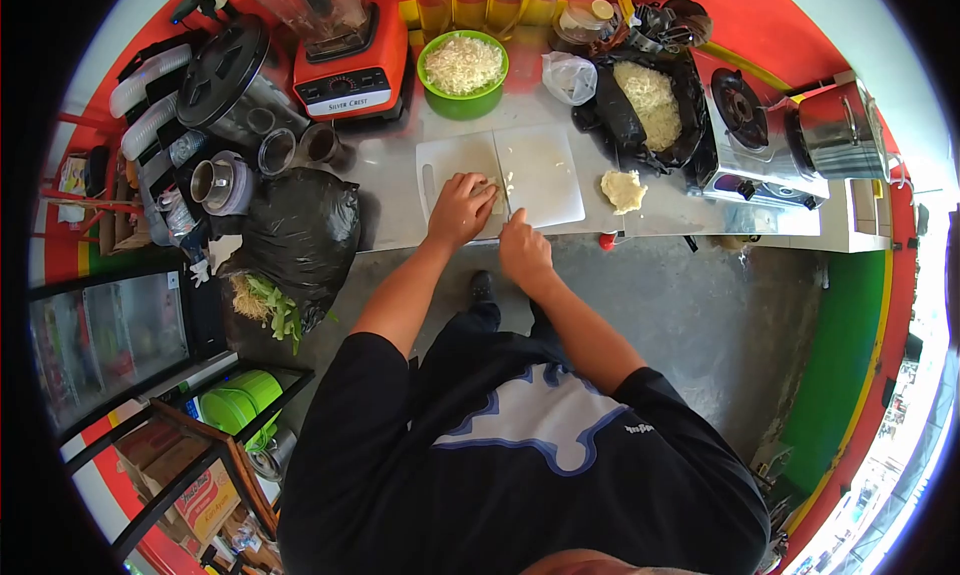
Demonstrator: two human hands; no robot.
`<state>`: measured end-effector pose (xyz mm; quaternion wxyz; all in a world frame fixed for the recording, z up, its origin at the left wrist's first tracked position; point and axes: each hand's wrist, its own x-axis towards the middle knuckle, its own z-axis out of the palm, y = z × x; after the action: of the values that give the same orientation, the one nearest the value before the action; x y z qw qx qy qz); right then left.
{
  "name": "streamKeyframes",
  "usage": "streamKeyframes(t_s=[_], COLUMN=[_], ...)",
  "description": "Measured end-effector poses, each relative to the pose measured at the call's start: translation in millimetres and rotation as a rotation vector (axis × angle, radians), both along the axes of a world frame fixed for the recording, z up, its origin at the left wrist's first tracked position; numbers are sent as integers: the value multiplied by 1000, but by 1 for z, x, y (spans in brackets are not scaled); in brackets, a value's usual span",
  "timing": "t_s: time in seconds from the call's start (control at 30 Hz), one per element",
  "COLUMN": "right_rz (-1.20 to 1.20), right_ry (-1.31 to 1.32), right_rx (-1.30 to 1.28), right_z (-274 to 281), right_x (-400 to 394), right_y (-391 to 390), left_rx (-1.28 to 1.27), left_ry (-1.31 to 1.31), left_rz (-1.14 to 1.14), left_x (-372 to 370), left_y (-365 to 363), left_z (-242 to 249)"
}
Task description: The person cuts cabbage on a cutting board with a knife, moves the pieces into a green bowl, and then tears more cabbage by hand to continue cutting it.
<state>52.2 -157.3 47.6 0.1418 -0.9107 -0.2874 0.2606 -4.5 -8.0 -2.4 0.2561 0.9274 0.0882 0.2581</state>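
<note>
On the metal counter lies a white cutting board with a few small pale pieces on it. My left hand rests on the board's left part, its fingers bent over a pale piece of food that is mostly hidden. My right hand is closed round the handle of a knife, at the board's front edge. The narrow blade points away from me, just right of my left fingertips. Right of the board sits a pale, uneven lump.
Behind the board stand a green bowl of shredded pale food and a red blender. A black bag of similar shreds sits beside the stove at right. Another black bag bulges at left.
</note>
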Motion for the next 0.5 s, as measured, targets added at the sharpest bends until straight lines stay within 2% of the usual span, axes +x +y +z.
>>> streamKeyframes(t_s=[0.17,0.33,0.5], right_rz=[110,51,57], right_ry=[-80,-44,-48], right_rx=[-67,-18,-46], right_z=[25,15,6], right_x=[14,-5,11], right_y=[3,-6,6], left_rx=[115,99,92], left_ry=[11,42,-6], left_rz=[58,37,2], left_x=[-1,0,2], left_y=[-6,-6,-4], left_z=[12,8,5])
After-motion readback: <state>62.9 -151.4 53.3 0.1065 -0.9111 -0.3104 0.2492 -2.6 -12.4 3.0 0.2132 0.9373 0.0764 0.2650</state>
